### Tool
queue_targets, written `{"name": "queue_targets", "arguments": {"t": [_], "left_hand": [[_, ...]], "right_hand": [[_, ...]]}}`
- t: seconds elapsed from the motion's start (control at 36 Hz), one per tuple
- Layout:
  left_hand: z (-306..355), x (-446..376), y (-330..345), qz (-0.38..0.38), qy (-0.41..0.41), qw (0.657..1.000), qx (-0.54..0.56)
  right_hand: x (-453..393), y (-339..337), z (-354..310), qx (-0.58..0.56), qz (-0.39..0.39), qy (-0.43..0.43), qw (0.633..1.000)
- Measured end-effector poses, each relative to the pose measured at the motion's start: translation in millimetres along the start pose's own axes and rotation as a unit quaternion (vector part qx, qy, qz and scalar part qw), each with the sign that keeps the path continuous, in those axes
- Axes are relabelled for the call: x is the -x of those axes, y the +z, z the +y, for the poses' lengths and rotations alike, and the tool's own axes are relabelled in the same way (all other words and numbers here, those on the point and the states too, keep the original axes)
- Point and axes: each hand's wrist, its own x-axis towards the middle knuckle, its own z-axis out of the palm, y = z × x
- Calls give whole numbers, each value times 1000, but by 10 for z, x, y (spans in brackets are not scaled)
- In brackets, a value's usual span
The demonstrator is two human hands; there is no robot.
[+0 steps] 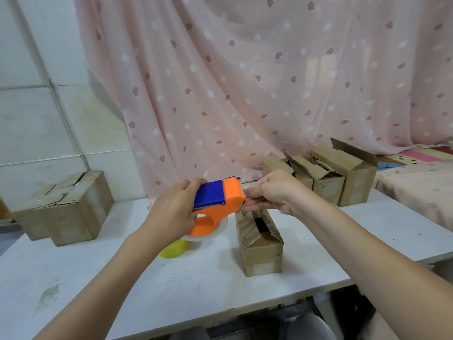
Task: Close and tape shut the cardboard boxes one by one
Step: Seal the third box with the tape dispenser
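Head view: the only one I have.
Writing: I read no brand or label on anything.
Boxes: I count five or so. One box point(260, 244) stands on the table point(196, 278) under my hands, flaps loose, a dark gap between them. Three open ones point(343, 175) sit in a row at the far right; a larger closed box point(66, 207) sits far left.
Dispenser: one, orange and blue point(215, 197), clear roll underneath, held above the table just left of the near box.
Left hand point(171, 212): fingers curled round the dispenser's handle.
Right hand point(274, 192): fingers curled at the dispenser's toothed end, pinching there; I cannot tell whether tape is in them.
Yellow thing point(174, 249): one, on the table below the dispenser.
Curtain point(245, 82): pink, leaf print, behind.
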Motion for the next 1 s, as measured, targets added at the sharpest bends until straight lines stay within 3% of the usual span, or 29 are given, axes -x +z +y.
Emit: {"name": "queue_targets", "arguments": {"t": [0.17, 0.39, 0.58, 1.0], "left_hand": [[24, 57, 40, -5, 8, 1000, -9], [-331, 167, 73, -17, -19, 999, -31], [-331, 217, 159, -55, -19, 998, -26], [-281, 279, 207, -68, 56, 992, -86]], "right_hand": [[19, -72, 70, 6, -5, 5, 1000], [28, -704, 149, -1, 62, 19, 998], [55, -850, 261, 21, 56, 47, 997], [-4, -912, 438, 44, 43, 71, 996]]}}
